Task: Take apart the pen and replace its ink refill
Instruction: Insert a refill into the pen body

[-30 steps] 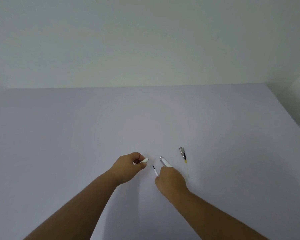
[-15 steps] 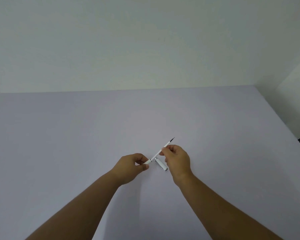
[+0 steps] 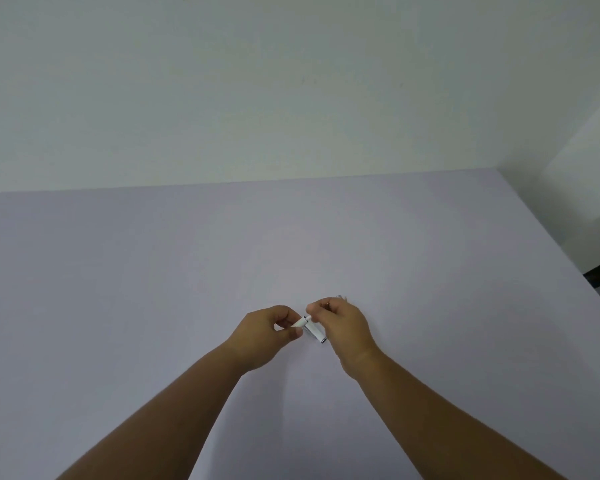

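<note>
My left hand (image 3: 269, 332) pinches a short white pen barrel (image 3: 299, 322) between thumb and fingers, its open end facing right. My right hand (image 3: 342, 323) meets that open end with its fingertips, closed on the ink refill, which is almost wholly hidden inside the barrel and behind the fingers. The same hand also clamps the pen's other white section with a silver end (image 3: 316, 333), which sticks out below the fingers toward me. A small grey tip (image 3: 340, 297) peeks out just behind the right hand; I cannot tell what it is.
The work happens low over a pale lilac table (image 3: 153, 306). Its far edge meets a plain wall, and its right edge (image 3: 568, 258) drops to a dark floor gap.
The long refill that stuck up to the right from the barrel has slid in. My right hand has closed in on the left hand.
</note>
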